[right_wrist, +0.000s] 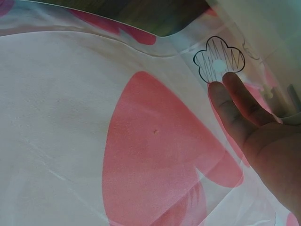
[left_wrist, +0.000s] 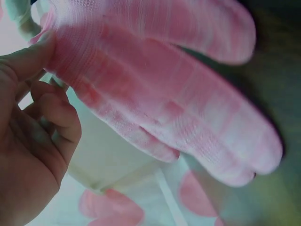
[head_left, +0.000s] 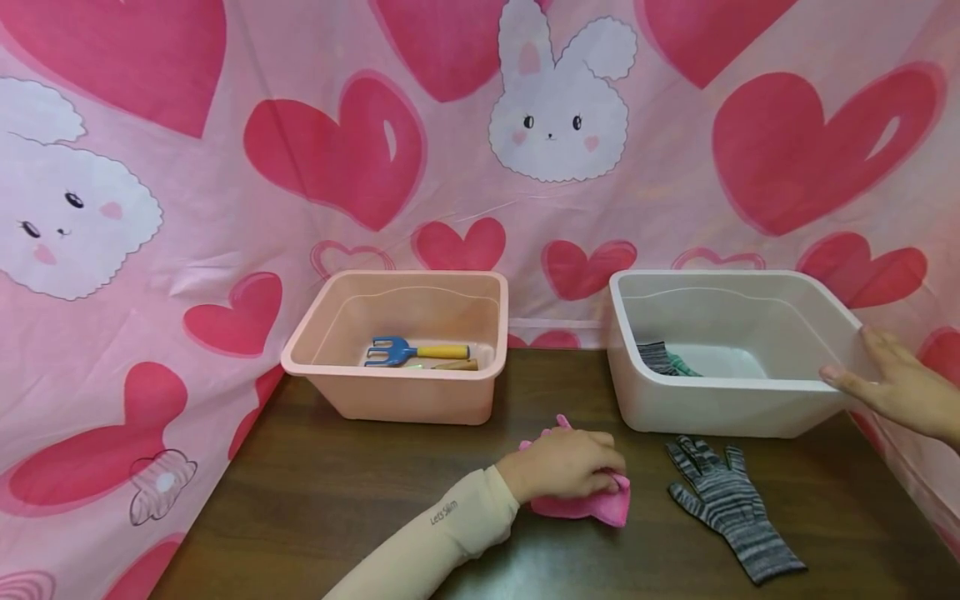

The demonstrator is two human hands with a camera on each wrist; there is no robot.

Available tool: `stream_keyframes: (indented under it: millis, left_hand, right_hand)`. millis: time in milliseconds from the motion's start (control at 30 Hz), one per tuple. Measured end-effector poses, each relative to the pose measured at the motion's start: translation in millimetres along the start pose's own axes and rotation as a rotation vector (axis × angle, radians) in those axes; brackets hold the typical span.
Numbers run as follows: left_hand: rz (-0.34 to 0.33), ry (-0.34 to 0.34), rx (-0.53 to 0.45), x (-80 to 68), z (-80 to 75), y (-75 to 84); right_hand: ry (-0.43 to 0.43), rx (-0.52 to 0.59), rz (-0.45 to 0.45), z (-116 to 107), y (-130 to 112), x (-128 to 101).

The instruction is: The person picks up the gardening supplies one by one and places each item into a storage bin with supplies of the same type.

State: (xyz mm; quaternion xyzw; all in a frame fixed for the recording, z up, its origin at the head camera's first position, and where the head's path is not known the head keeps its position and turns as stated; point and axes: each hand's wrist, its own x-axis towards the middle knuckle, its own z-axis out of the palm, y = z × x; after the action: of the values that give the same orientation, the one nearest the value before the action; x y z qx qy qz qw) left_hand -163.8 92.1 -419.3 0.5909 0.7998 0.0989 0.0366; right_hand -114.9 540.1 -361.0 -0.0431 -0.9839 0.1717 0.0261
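Head view: The left hand (head_left: 566,467) grips a pink glove (head_left: 592,500) on the near centre of the brown table (head_left: 337,492), fingers curled over it. The right hand (head_left: 896,383) rests with straight fingers on the right rim of the white bin (head_left: 720,392); it holds nothing. A grey striped glove (head_left: 731,508) lies just right of the pink one. The pink bin (head_left: 397,392) at far left holds a blue rake (head_left: 412,351).
Risk: the grip covers only part of the glove, so loose cloth could drag along the table or slip free. Pressure on the rim could shift the white bin.
Hidden: most of the pink glove lies under the hand. A dark cloth item (head_left: 663,358) in the white bin is partly cut off by the wall.

Left wrist view: The thumb pinches the pink glove (left_wrist: 160,103); its finger ends hang free. Picture blurred; the table is hard to make out.

Right wrist view: The fingers (right_wrist: 235,108) lie straight. Only the heart-print cloth (right_wrist: 117,141) shows clearly; the bin rim is barely in frame.
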Motion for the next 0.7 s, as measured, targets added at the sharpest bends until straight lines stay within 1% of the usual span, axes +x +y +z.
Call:
stream_keyframes:
  millis: [233,467,700]
  left_hand:
    - [-0.023,0.077,0.036,-1.8,-14.0,1.0]
    - [-0.053,0.122,-0.022,-0.6,-27.6,4.3]
    - [-0.063,0.184,-0.055,2.3,-33.8,10.2]
  right_hand:
    - [-0.011,0.009,0.006,1,4,1]
    - [-0.012,0.009,0.008,4,12,3]
    - [-0.009,0.012,0.006,4,11,3]
